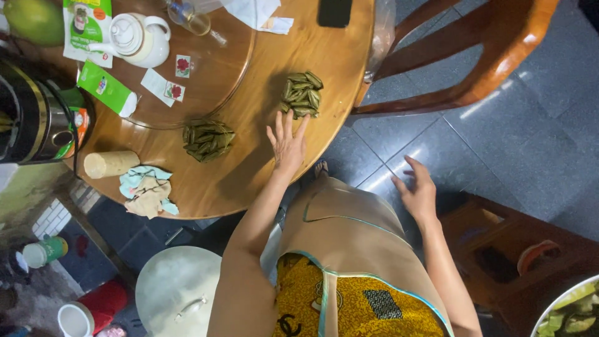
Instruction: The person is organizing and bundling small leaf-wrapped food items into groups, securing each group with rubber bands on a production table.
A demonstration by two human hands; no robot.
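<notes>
while my left hand lies flat on the round wooden table with its fingers spread and gripping nothing, its fingertips point at a stack of green leaf-wrapped parcels just beyond them, close but not touching. my right hand hangs in the air off the table's edge, over the grey tiled floor, fingers loosely parted and empty. to the left of the first stack sits a second pile of the same green parcels, apart from both hands. nearer the table's left edge lie a crumpled cloth in pale blue and tan and a short pale cylinder on its side. farther back on the raised turntable stand a white teapot, a green packet and small cards printed with red flowers. a dark phone rests at the far edge. a wooden chair stands to the right of the table. below, on the floor at left, a round metal lid lies flat, and at the right corner a bowl of green leaves shows in part. i wear a tan apron over yellow patterned cloth.
</notes>
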